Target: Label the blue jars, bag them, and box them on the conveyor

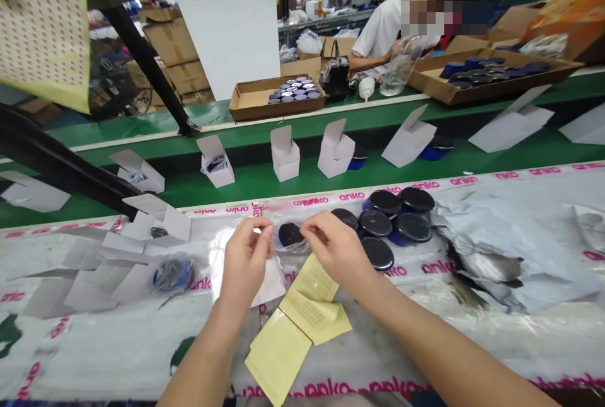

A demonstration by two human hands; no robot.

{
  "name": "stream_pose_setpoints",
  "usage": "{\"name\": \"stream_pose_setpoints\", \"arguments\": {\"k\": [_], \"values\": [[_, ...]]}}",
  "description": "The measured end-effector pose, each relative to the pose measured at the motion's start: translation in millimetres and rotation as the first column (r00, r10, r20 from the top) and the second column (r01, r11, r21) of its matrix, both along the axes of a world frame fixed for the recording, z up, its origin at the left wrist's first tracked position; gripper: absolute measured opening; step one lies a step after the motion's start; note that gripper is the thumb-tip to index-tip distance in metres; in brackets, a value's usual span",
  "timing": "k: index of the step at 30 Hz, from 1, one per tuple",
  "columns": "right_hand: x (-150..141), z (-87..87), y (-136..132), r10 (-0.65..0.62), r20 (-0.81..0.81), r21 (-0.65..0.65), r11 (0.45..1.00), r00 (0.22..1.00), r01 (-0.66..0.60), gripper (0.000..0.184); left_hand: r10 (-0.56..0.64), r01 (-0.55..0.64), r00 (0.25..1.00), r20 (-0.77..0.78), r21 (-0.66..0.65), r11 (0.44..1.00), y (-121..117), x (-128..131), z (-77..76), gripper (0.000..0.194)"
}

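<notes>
My left hand and my right hand pinch the two sides of a clear plastic bag that holds a round black disc with a blue rim. Both hands hover just above the plastic-covered bench. Yellow paper sheets lie under and in front of my right wrist. A cluster of several more black discs lies just right of my right hand. Flat and half-folded white cartons lie left of my left hand, near a bagged disc.
Open white cartons stand in a row on the green conveyor belt beyond the bench. Crumpled grey plastic lies at the right. Cardboard trays of discs sit further back, where another person in a white shirt works.
</notes>
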State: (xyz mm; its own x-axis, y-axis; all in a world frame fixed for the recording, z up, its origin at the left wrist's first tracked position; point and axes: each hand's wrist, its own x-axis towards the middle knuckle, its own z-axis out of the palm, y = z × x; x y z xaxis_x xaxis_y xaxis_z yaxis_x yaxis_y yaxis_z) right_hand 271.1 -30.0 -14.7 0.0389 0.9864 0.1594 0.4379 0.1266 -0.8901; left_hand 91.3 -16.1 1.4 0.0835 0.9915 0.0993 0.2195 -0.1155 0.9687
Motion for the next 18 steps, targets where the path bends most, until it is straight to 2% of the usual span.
{"name": "stream_pose_setpoints", "arguments": {"k": [1, 4, 5, 7, 9, 10, 12, 14, 16, 18], "values": [[-1, 2.4, -2, 0.02, 0.107, 0.005, 1.0, 0.994, -0.021, 0.017, -0.02, 0.02, 1.0, 0.004, -0.027, 0.999, 2, -3, 1.5, 0.01], [-7, 10.4, -1, 0.143, 0.362, -0.148, 0.984, 0.921, -0.095, 0.068, -0.124, 0.124, 0.992, 0.008, -0.039, 0.991, 9, -10, 6.3, 0.011], [-9, 12.2, 1, 0.197, 0.444, -0.204, 0.972, 0.874, -0.116, 0.072, -0.119, 0.119, 0.993, 0.002, -0.013, 0.993, 13, -11, 6.7, 0.011], [-13, 13.4, 6, 0.282, 0.563, -0.272, 0.951, 0.777, -0.148, 0.055, -0.02, 0.024, 0.999, -0.041, 0.085, 0.996, 26, -11, 3.1, 0.012], [-15, 12.1, 11, 0.326, 0.608, -0.284, 0.941, 0.724, -0.185, 0.039, 0.062, -0.038, 0.99, -0.13, 0.181, 0.983, 43, -8, -6.9, 0.016], [-16, 11.3, 12, 0.342, 0.614, -0.286, 0.936, 0.712, -0.204, 0.038, 0.049, -0.009, 0.979, -0.198, 0.201, 0.98, 51, -7, -13.9, 0.021], [-15, 12.5, 14, 0.398, 0.604, -0.311, 0.916, 0.691, -0.255, 0.045, -0.051, 0.115, 0.941, -0.333, 0.175, 0.978, 64, -2, -29.4, 0.032], [-9, 21.0, 15, 0.465, 0.55, -0.358, 0.882, 0.694, -0.308, 0.056, -0.12, 0.187, 0.909, -0.4, 0.133, 0.973, 70, 2, -43.6, 0.033], [4, 38.1, 19, 0.543, 0.389, -0.394, 0.828, 0.744, -0.398, 0.063, -0.114, 0.181, 0.91, -0.399, 0.135, 0.974, 70, 3, -53.6, 0.028], [20, 60.2, 30, 0.572, 0.148, -0.358, 0.791, 0.807, -0.496, 0.063, -0.088, 0.158, 0.92, -0.381, 0.158, 0.975, 68, 3, -58.2, 0.025]]}}
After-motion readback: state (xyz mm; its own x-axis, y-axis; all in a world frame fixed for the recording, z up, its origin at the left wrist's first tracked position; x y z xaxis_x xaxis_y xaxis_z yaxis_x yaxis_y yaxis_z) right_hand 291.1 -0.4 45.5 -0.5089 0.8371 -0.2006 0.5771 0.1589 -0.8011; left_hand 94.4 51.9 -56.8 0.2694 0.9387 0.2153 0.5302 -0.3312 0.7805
